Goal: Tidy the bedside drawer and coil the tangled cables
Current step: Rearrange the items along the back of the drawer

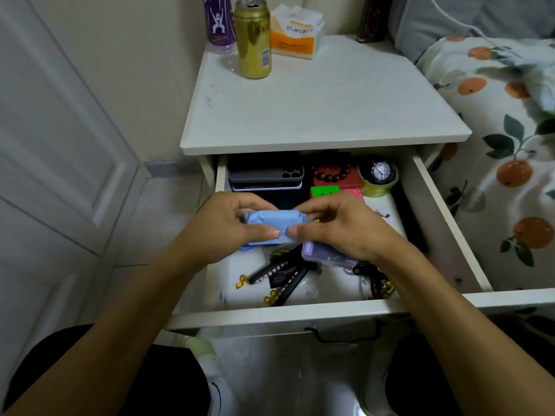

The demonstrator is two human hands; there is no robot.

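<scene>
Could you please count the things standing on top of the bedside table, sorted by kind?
Gold drink can: 1
Purple bottle: 1
Tissue pack: 1
Dark box at the back edge: 1
Total: 4
</scene>
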